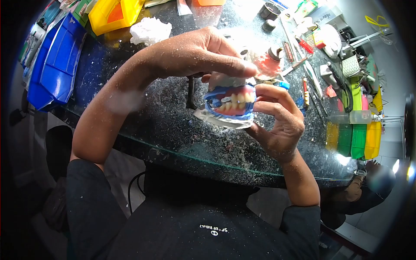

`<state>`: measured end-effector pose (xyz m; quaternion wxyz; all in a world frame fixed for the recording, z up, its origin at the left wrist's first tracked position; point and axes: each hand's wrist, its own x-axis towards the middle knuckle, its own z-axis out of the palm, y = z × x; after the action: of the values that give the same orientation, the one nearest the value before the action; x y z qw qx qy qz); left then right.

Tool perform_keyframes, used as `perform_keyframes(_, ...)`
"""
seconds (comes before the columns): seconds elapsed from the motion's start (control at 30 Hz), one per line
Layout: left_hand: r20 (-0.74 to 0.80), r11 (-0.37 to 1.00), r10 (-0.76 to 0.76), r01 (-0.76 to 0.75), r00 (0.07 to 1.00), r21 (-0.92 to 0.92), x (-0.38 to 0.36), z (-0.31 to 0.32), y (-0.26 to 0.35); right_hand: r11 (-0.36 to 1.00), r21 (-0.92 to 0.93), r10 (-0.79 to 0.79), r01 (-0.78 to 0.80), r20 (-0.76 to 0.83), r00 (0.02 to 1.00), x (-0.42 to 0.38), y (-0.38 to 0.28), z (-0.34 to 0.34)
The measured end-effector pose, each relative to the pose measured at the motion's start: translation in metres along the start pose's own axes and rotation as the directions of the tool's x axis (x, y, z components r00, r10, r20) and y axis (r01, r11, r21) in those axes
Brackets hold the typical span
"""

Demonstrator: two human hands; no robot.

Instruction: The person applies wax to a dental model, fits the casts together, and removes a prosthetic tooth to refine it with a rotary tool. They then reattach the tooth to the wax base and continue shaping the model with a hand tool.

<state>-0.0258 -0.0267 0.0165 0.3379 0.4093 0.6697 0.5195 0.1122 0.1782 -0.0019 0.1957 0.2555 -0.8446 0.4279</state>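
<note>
A denture model [232,102] with pale teeth, pink gums, blue wax-like edging and a white plaster base is held up over the dusty dark bench [173,125]. From above, my left hand [203,54] grips its upper part, the thumb lying along the top. My right hand [279,117] holds the model from the right side, its fingers at the edge and its thumb under the base. The upper and lower teeth face each other, and the side toward the camera shows. Part of a dark metal frame [191,93] stands out behind the model at its left.
Blue bin [56,65] and yellow bin [115,15] lie at the left, beside crumpled white tissue [150,31]. A pink model [267,65], knives and a handpiece [338,76] lie at the right. Green and yellow bins [359,141] stand near another person's arm [353,190].
</note>
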Motion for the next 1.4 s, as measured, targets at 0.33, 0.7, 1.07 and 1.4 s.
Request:
perform_keyframes(0.33,0.177,0.984,0.115,-0.088,0.977,-0.154,0.002,-0.003,-0.017,0.950,-0.220,-0.226,0.222,0.007,0.974,-0.001,-0.017,0.007)
perform_keyframes(0.7,0.195,0.976,0.152,-0.116,0.969,-0.186,0.004,-0.001,-0.019,0.933,-0.183,-0.305,0.309,0.051,0.951,-0.005,-0.014,0.014)
perform_keyframes(1.07,0.214,0.967,0.201,-0.159,0.956,-0.197,0.005,0.000,-0.024,0.931,-0.176,-0.313,0.319,0.062,0.948,-0.006,-0.016,0.014)
perform_keyframes(1.4,0.254,0.943,0.312,-0.266,0.916,-0.198,0.009,-0.003,-0.031,0.935,-0.154,-0.315,0.320,0.053,0.948,-0.006,-0.015,0.014)
